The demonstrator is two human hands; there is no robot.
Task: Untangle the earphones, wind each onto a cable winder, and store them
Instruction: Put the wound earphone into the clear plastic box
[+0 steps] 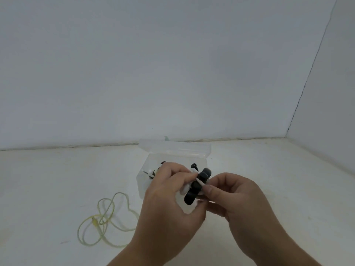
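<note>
Black earphone cable is wound in a thick bundle (196, 186) around a white cable winder (187, 188), held above a clear plastic box (173, 157). My left hand (169, 204) grips the winder and bundle from the left. My right hand (238, 202) pinches the winder's white edge from the right. One black earbud (194, 166) sticks out above the bundle. Inside the box lies another wound earphone (153, 172), mostly hidden behind my left hand. A pale yellow-green earphone cable (103, 217) lies loose in loops on the surface at lower left.
The box's clear lid (192, 148) is open and leans toward the back wall. A white wall stands behind, and a side wall closes the right. The white surface stretches to the left and right of the box.
</note>
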